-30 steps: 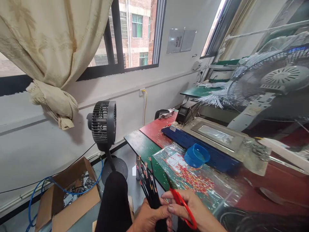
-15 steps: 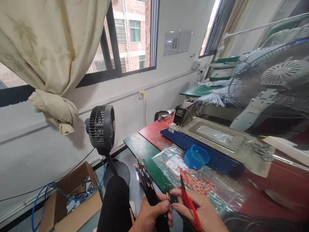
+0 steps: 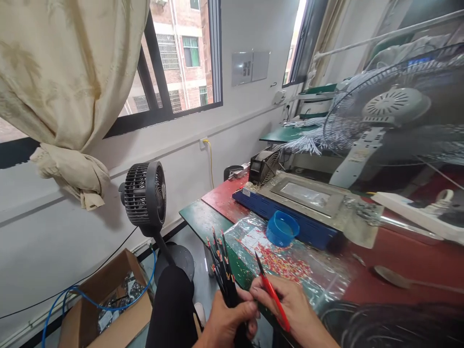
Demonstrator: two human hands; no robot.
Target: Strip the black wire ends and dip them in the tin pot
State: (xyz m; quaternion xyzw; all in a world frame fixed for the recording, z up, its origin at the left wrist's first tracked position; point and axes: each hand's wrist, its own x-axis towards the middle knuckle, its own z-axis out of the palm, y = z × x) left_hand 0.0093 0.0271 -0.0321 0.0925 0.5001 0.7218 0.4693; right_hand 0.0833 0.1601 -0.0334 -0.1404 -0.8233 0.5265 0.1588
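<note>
My left hand (image 3: 232, 319) is closed around a bundle of black cables (image 3: 224, 278), whose upper ends fan out with short red and yellowish wire ends showing. Close beside it, my right hand (image 3: 286, 299) holds a red-handled tool with a dark pointed tip (image 3: 271, 296), tip up and leaning left. Whether it is tweezers or a cutter I cannot tell. The fingertips of both hands meet near the cables; anything small pinched between them is hidden. Beyond my right hand, many red and yellow scraps (image 3: 282, 263) lie on a clear plastic bag (image 3: 326, 270).
A blue bowl (image 3: 282, 229) stands on the bag, before a blue-sided machine (image 3: 290, 212). A ladle-like spoon (image 3: 391, 276) and coiled black cable (image 3: 362, 319) lie right. A dark floor fan (image 3: 143, 198) and open cardboard box (image 3: 85, 280) are left; a large fan (image 3: 384, 116) stands right.
The camera view has shifted slightly to the right. My right hand has turned a little, so the red tool leans further left. The cable bundle stays in my left hand.
</note>
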